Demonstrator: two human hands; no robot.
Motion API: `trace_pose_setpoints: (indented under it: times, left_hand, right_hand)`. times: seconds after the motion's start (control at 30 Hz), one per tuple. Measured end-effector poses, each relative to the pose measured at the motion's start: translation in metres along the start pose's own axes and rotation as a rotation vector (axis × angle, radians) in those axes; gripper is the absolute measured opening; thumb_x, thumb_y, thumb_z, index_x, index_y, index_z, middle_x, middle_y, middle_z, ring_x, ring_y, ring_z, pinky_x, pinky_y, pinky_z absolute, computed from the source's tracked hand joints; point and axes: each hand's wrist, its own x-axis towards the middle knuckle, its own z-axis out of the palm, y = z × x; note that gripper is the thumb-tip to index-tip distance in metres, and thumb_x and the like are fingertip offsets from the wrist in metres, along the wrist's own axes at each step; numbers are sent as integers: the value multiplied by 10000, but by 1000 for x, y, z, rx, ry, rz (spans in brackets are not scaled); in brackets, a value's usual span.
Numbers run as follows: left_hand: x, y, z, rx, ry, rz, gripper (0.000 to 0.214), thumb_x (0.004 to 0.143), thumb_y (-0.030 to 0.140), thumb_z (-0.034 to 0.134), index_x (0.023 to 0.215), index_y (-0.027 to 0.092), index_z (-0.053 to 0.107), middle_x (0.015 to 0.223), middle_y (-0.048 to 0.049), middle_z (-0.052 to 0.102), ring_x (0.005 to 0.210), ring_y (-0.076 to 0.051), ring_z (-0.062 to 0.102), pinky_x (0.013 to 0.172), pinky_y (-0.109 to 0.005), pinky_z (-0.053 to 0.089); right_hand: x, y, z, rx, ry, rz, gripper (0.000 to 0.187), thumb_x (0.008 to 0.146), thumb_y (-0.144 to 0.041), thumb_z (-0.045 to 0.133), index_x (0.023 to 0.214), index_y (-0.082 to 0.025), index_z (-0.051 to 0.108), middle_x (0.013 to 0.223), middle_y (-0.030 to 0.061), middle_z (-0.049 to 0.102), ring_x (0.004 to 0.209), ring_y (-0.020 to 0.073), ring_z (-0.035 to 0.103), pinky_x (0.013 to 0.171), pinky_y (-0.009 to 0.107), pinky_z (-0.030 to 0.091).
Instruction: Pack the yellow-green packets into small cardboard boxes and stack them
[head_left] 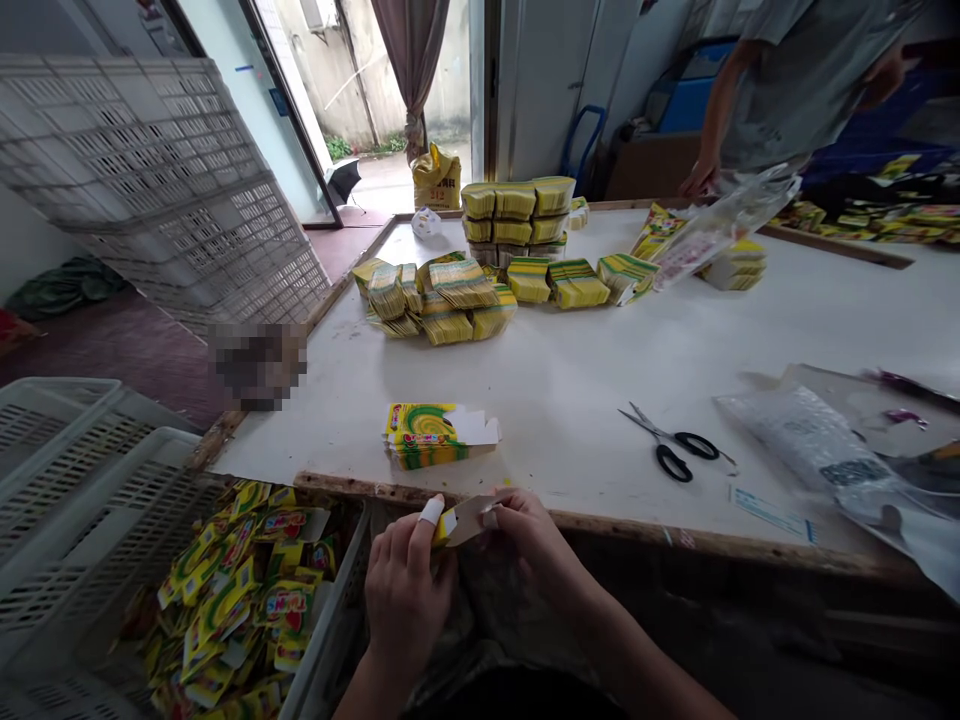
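Between my two hands, just off the table's front edge, is a small yellow carton (466, 521) with its pale inner side showing. My left hand (409, 580) grips its yellow end, a white wrap around one fingertip. At the other end, my right hand (534, 535) pinches the carton's flap between thumb and fingers; white covers a fingertip there too. Right in front of them on the table lies a small stack of flat yellow and green cartons (427, 437) with white flaps pointing right. The far side of the held carton is hidden.
A white crate (341, 590) at lower left holds many folded cartons (247, 600). Bundled carton stacks (517, 225) stand at the table's back. Black-handled scissors (667, 445) and clear plastic bags (832, 450) lie right. Tall white crates (165, 170) stand left; another person (787, 100) stands behind the table.
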Motion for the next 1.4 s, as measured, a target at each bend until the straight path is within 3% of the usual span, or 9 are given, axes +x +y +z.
trace_pose_setpoints:
  times: [0.17,0.4,0.5,0.67,0.77,0.87,1.0,1.2,1.4]
  left_hand:
    - [-3,0,2,-10,1,-39,369,843,182,597,1185,85,496,927,-123,601,832,-251,557,753,-340,451]
    - [-1,-2,3,-6,-24,-19,356,830,161,609,1168,100,513,918,-122,619,805,-244,575,732,-342,467]
    - [-2,-1,8,-29,-3,-14,398,815,149,610,1194,110,496,912,-119,629,807,-251,594,727,-351,489]
    - [-8,0,14,-184,-34,-161,566,816,239,609,1322,122,386,1001,-148,629,906,-282,641,752,-385,553]
    - [-9,0,14,-280,-112,-277,680,818,293,622,1393,138,295,1053,-162,626,946,-287,662,750,-389,571]
    - [-8,1,13,-334,-176,-261,678,814,264,615,1394,175,276,1128,-174,606,970,-284,667,755,-396,576]
    - [-10,2,14,-345,-214,-229,678,802,223,606,1382,201,256,1172,-169,572,997,-287,664,752,-402,579]
    - [-15,5,13,-358,-282,-185,571,787,211,602,1289,213,328,1100,-131,599,868,-257,686,670,-364,575]
    - [-2,8,0,-479,-438,-416,504,721,236,633,1149,215,367,912,-63,669,789,-257,696,662,-357,557]
  right_hand:
    - [5,13,-4,83,-58,173,187,559,-307,641,660,-152,616,525,-19,588,454,111,510,494,267,471]
    - [7,7,-5,98,-48,105,113,549,-183,702,623,-126,639,573,-1,654,475,87,535,505,212,454]
    - [12,10,-10,160,-77,155,99,528,-178,659,614,-141,627,542,-18,623,445,92,513,481,227,450]
    - [13,22,-17,273,-173,254,192,557,-298,677,662,-157,600,550,-18,584,485,109,530,549,270,482]
    - [8,27,-17,305,-212,196,335,558,-392,774,745,-173,604,647,-24,604,558,100,543,604,247,470]
    - [6,27,-19,259,-214,114,386,562,-413,847,752,-175,610,646,-38,596,575,88,530,593,210,431]
    - [7,17,-23,132,-215,56,277,618,-308,843,755,-163,651,697,-19,651,611,107,557,599,219,429]
    - [9,-2,-20,-124,-259,-42,119,627,-161,667,745,-169,683,651,-26,653,682,163,582,680,268,445]
    - [2,3,-19,-300,-270,-191,257,706,-227,720,954,-171,681,852,26,691,827,215,616,802,325,465]
